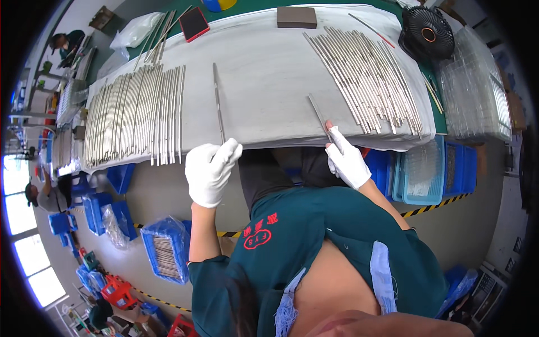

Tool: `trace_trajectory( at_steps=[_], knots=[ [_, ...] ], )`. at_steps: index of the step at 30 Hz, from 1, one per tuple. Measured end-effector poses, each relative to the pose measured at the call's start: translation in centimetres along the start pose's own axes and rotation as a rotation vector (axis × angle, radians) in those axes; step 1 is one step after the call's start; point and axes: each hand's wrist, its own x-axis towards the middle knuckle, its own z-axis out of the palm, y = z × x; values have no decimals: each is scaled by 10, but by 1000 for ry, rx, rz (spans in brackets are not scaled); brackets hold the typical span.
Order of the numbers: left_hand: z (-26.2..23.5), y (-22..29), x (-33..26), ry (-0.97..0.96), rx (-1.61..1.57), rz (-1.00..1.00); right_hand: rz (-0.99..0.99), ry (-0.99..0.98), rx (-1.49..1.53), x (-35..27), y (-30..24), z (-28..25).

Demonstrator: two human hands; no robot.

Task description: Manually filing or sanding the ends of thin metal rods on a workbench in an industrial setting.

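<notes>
White gloves cover both hands at the near edge of a table with a pale cloth (258,84). My left hand (210,173) is closed, its fingers pinching the near end of a thin metal rod (218,101) that points away over the cloth. In my right hand (348,158) is a second metal rod (318,112), gripped near its lower end and slanting up to the left; one bare fingertip shows beside it. A broad row of similar rods (132,115) lies on the left, and another row of rods (368,81) lies slanted on the right.
Along the far side are a red-edged phone (193,24), a brown box (296,17) and a black fan (426,33). Clear plastic trays (474,84) stack up at the right. Blue crates (165,250) stand on the floor, some under the table's right end (421,180). Other people work at the far left.
</notes>
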Motion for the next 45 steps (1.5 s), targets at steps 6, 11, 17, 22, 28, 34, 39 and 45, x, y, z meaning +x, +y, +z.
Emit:
trace_trajectory(
  at_steps=[6,11,17,22,28,34,39,45],
  knots=[
    [-6,10,60,684,-315,-211,-4,0,-204,-1,0,-5],
    [37,-13,104,330,-794,-551,8,-45,-212,-8,-19,-5],
    [30,67,90,-408,-1001,-734,-19,2,-400,-11,-15,-9],
    [61,68,29,-640,-1075,-1133,-352,206,-999,-7,3,-10],
    [71,58,8,-707,-1264,-1307,-623,284,-1112,-4,4,-22],
    [62,50,17,-715,-1421,-1378,-656,164,-1097,-8,-3,-24],
    [70,59,5,-638,-918,-1194,-675,131,-1059,-11,1,-23],
    [79,67,-12,-464,-365,-706,-681,145,-1134,-19,-5,-25]
  ],
)
